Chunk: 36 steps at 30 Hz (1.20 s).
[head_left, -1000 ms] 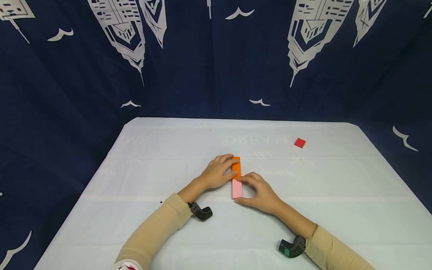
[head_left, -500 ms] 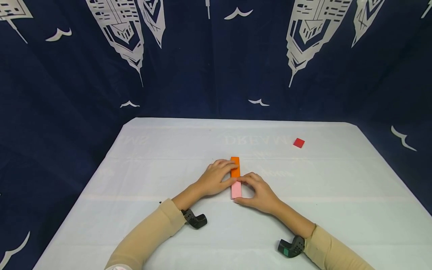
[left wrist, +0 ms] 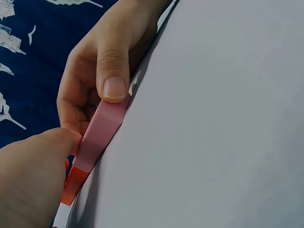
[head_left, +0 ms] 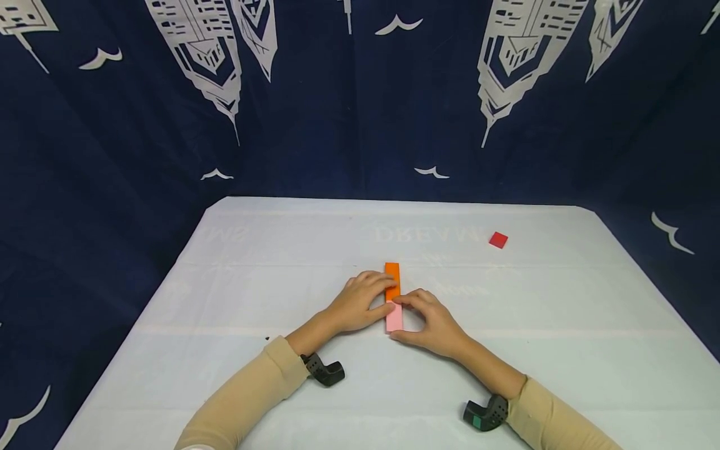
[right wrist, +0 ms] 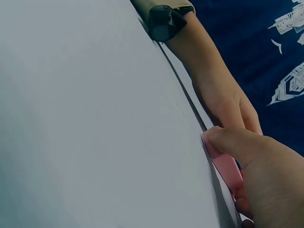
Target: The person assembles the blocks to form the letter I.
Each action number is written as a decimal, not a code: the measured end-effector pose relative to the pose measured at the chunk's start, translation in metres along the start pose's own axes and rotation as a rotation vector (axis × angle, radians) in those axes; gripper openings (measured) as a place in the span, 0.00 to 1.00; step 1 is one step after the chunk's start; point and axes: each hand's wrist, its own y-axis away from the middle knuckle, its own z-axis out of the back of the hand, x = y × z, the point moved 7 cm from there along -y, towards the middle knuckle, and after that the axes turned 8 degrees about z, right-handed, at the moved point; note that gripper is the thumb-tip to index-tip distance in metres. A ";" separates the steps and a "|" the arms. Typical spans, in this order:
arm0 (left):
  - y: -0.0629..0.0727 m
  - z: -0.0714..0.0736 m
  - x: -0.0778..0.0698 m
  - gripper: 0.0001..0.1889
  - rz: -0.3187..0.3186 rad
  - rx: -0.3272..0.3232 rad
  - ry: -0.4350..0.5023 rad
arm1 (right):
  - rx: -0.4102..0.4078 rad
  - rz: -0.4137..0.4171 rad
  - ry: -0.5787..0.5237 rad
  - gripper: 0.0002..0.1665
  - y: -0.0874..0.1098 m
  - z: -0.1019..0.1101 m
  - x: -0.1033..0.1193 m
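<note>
On a white-covered desk (head_left: 360,412), we see a smooth orange rectangular bar (head_left: 392,291) and a smooth pink rectangular bar (head_left: 395,320) laid in a single line, orange at the far end, pink at the near end. Their long axes run near to far, straight out from the person, and we see their ends meet or nearly meet between the two hands; fingertips partly cover the seam.

The left hand (head_left: 360,301) comes in from the left, its fingers resting across the orange bar and its thumb at the pink bar's far left edge; we cannot tell whether it truly grips either one. The right hand (head_left: 435,322), from the right, holds the pink bar lengthwise, thumb at the near end and a fingertip by the seam. We judge the left hand the nearer to the orange bar, the right to the pink, and the seam the place that counts.

Well apart, far and to the right, we find a small flat red square (head_left: 498,240) sitting askew to the line, touched by neither hand.
</note>
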 end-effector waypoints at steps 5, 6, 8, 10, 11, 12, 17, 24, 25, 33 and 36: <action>0.001 -0.003 0.001 0.25 -0.001 0.003 0.000 | -0.001 0.005 -0.004 0.34 0.000 -0.001 0.000; 0.001 -0.003 0.001 0.25 -0.001 0.003 0.001 | -0.001 0.006 -0.005 0.34 0.001 -0.001 0.000; 0.001 -0.004 0.002 0.25 -0.004 0.001 0.001 | 0.001 0.005 -0.008 0.34 0.001 -0.001 -0.001; 0.001 -0.004 0.002 0.25 -0.006 -0.003 0.006 | 0.004 -0.001 -0.010 0.34 0.002 -0.001 -0.001; 0.001 -0.004 0.002 0.25 -0.008 -0.005 0.009 | 0.004 -0.001 -0.010 0.34 0.002 -0.001 -0.001; 0.001 -0.004 0.001 0.25 -0.010 -0.006 0.013 | 0.005 -0.004 -0.011 0.34 0.002 -0.001 -0.001; 0.002 -0.004 0.002 0.25 -0.007 -0.003 0.028 | -0.002 0.003 -0.011 0.34 0.003 -0.001 -0.001; 0.003 -0.003 0.003 0.26 0.015 0.012 0.040 | 0.004 0.004 -0.021 0.34 0.003 -0.002 0.000; 0.003 -0.004 0.004 0.26 0.016 0.013 0.041 | 0.003 0.006 -0.022 0.34 0.003 -0.002 0.000; 0.001 -0.004 0.004 0.26 0.007 -0.001 0.035 | 0.003 0.019 -0.017 0.34 0.002 0.000 -0.001; 0.000 -0.004 0.005 0.26 0.010 -0.003 0.030 | 0.012 0.017 -0.021 0.35 0.001 0.000 -0.002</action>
